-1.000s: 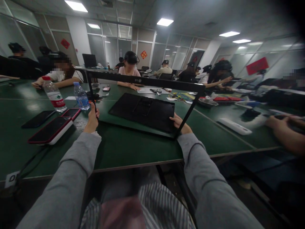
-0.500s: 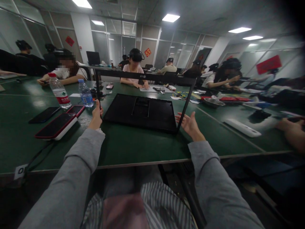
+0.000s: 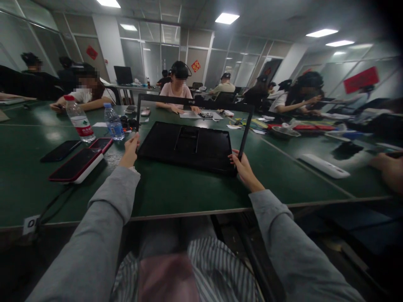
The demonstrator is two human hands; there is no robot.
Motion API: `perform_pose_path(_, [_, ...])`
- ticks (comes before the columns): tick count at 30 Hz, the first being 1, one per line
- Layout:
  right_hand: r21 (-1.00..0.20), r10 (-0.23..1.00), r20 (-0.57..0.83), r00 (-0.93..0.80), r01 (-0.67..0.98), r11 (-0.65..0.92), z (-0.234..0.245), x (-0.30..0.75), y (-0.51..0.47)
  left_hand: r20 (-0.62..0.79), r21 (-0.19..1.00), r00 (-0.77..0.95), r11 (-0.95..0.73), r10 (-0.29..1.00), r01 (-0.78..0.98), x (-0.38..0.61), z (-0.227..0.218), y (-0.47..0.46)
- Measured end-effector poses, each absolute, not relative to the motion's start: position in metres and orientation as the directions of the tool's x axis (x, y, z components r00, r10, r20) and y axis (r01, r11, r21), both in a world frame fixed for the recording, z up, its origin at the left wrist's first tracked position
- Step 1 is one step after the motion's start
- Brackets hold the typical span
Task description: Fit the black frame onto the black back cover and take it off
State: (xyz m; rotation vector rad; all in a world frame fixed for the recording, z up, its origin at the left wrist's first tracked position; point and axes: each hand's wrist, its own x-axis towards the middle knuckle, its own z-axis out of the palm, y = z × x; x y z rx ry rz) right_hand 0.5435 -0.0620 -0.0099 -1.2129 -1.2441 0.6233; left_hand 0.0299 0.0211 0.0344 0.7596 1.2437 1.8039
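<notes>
current step, as judged: supporting one black frame (image 3: pixel 191 102) upright between the hands. left hand (image 3: pixel 130 151) grasps its left upright; right hand (image 3: pixel 244 165) grasps its right upright. one black panel (image 3: pixel 210 147) lies on the table (image 3: pixel 182 188) between the hands. any next move likely calls for matched hand motion. two bottles (image 3: pixel 79 119) stand left of the left hand.

The person's arms (image 3: pixel 107 205) extend from the lower corners; left hand (image 3: pixel 128 152) centre-left, right hand (image 3: pixel 247 171) centre-right, fingers (image 3: pixel 232 157) curled.
</notes>
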Motion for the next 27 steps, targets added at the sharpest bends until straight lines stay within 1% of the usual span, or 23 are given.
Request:
perform_pose_path(3, [-0.875,0.824,0.423,0.378,0.406,0.262,-0.014,0.542,-0.052,0.053,0.971,-0.497,-0.16,0.866,-0.175,0.029,0.027,0.026])
perform_pose_path(5, [-0.84,0.783,0.444,0.435,0.506,0.196,-0.014,0.542,-0.046,0.12,0.977,-0.446,-0.186,0.887,-0.106,0.03,0.023,0.026])
perform_pose_path(7, [-0.818,0.767,0.45,0.458,0.556,0.148,-0.015,0.544,-0.041,0.185,0.973,-0.43,-0.226,0.884,-0.046,0.031,0.019,0.026])
perform_pose_path(10, [-0.832,0.779,0.424,0.463,0.539,0.133,-0.018,0.547,-0.035,0.233,0.97,-0.418,-0.24,0.878,0.038,0.031,0.012,0.027])
perform_pose_path(15, [-0.864,0.805,0.325,0.496,0.501,0.041,-0.023,0.551,-0.023,0.256,0.966,-0.418,-0.215,0.872,0.144,0.026,0.002,0.032])
perform_pose_path(17, [-0.862,0.811,0.311,0.495,0.506,0.022,-0.022,0.55,-0.018,0.262,0.961,-0.429,-0.195,0.864,0.194,0.024,-0.001,0.034])
perform_pose_path(18, [-0.858,0.814,0.311,0.491,0.513,0.018,-0.021,0.55,-0.016,0.262,0.954,-0.427,-0.167,0.865,0.247,0.023,-0.002,0.034])
perform_pose_path(20, [-0.846,0.823,0.305,0.479,0.533,0.004,-0.018,0.551,-0.012,0.259,0.907,-0.403,-0.078,0.878,0.413,0.022,-0.004,0.033])
perform_pose_path(23, [-0.831,0.851,0.275,0.448,0.556,-0.025,-0.012,0.554,-0.008,0.256,0.75,-0.342,0.038,0.904,0.661,0.025,-0.003,0.027])
perform_pose_path(25, [-0.821,0.862,0.259,0.437,0.569,-0.041,-0.007,0.555,-0.007,0.277,0.661,-0.309,0.053,0.91,0.749,0.029,-0.001,0.02])
perform_pose_path(27, [-0.792,0.865,0.244,0.438,0.605,-0.083,-0.002,0.555,-0.007,0.303,0.598,-0.288,0.054,0.908,0.799,0.033,0.001,0.014])
